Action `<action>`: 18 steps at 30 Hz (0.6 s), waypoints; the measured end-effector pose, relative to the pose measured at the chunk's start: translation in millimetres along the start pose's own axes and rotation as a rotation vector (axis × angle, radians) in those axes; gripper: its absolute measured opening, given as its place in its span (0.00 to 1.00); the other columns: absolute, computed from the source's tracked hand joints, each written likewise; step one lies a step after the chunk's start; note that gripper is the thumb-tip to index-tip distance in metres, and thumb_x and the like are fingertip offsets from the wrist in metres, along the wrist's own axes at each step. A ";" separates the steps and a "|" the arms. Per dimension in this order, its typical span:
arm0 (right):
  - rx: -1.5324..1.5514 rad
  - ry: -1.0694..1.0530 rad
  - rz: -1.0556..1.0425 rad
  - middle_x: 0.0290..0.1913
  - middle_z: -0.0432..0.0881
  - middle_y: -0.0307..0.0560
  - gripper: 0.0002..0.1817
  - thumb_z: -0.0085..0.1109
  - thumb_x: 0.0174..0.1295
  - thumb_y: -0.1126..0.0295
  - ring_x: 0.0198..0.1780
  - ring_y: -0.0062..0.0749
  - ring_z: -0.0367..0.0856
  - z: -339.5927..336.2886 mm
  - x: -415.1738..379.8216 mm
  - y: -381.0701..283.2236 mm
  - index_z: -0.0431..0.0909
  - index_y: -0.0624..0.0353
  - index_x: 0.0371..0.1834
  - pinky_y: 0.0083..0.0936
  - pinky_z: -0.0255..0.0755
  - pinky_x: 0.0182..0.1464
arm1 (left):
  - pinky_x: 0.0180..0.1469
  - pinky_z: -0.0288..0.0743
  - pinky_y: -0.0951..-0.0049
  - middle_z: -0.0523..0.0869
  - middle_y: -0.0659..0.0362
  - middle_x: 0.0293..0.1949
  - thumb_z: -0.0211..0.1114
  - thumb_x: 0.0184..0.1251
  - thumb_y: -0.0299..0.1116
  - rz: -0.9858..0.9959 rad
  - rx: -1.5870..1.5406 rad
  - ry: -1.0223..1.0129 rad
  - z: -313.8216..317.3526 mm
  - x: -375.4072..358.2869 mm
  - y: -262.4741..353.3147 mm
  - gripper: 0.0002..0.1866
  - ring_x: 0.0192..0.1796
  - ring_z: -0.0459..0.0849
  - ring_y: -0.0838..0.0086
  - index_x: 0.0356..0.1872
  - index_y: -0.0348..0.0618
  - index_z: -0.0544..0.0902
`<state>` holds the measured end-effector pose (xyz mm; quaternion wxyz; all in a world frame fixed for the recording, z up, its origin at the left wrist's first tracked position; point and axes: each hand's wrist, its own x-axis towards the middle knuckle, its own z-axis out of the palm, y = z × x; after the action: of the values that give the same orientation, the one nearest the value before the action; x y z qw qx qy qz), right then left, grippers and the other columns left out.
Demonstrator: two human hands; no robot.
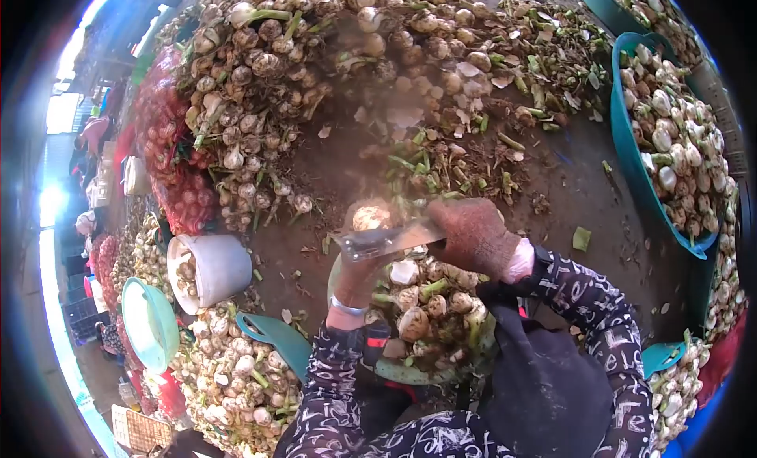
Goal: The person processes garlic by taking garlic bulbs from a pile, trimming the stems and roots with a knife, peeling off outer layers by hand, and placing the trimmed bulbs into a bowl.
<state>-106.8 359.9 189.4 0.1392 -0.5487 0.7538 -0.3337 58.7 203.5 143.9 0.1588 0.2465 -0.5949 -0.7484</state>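
My left hand (359,278), in a brown glove, is closed around a garlic bulb (371,217), whose pale, rooty side faces up. My right hand (476,237), also gloved, grips a knife (394,241). Its broad, shiny blade points left and crosses in front of my left hand, just below the bulb. The blade hides part of the left fingers. Below both hands, close to my lap, sits a round green tub (418,373) holding several garlic bulbs (413,324) with short cut stems.
A large heap of untrimmed garlic (268,64) covers the floor ahead. Cut stems (430,170) lie scattered beyond my hands. On the right is a teal tub (619,103) of garlic bulbs. A white bucket (225,269), a mint basin (162,340) and red mesh sacks (162,135) stand left.
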 end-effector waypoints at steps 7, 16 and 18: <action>-0.165 -0.206 0.347 0.28 0.82 0.51 0.11 0.61 0.54 0.61 0.32 0.44 0.83 13.3 -8.3 68.6 0.78 0.55 0.34 0.37 0.77 0.36 | 0.53 0.78 0.70 0.81 0.53 0.46 0.79 0.43 0.38 0.047 -0.002 -0.045 54.3 -29.6 41.6 0.40 0.47 0.82 0.68 0.58 0.37 0.69; 0.036 -0.079 0.382 0.30 0.83 0.51 0.17 0.62 0.53 0.57 0.35 0.47 0.83 -32.2 -42.1 10.8 0.77 0.55 0.41 0.40 0.76 0.38 | 0.48 0.82 0.71 0.80 0.50 0.49 0.62 0.64 0.26 -0.180 -0.006 -0.100 46.6 -28.7 46.0 0.21 0.49 0.83 0.65 0.57 0.35 0.70; 0.140 -0.046 0.039 0.28 0.83 0.50 0.20 0.64 0.50 0.59 0.33 0.45 0.84 -36.5 -41.1 -6.1 0.76 0.55 0.44 0.39 0.76 0.34 | 0.52 0.80 0.69 0.79 0.50 0.53 0.62 0.66 0.30 -0.112 0.047 -0.132 28.6 -27.3 9.5 0.20 0.48 0.84 0.65 0.57 0.36 0.70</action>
<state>-108.5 409.4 214.0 0.2010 -0.5301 0.7359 -0.3703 64.8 239.0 162.9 0.0714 0.2331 -0.6067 -0.7566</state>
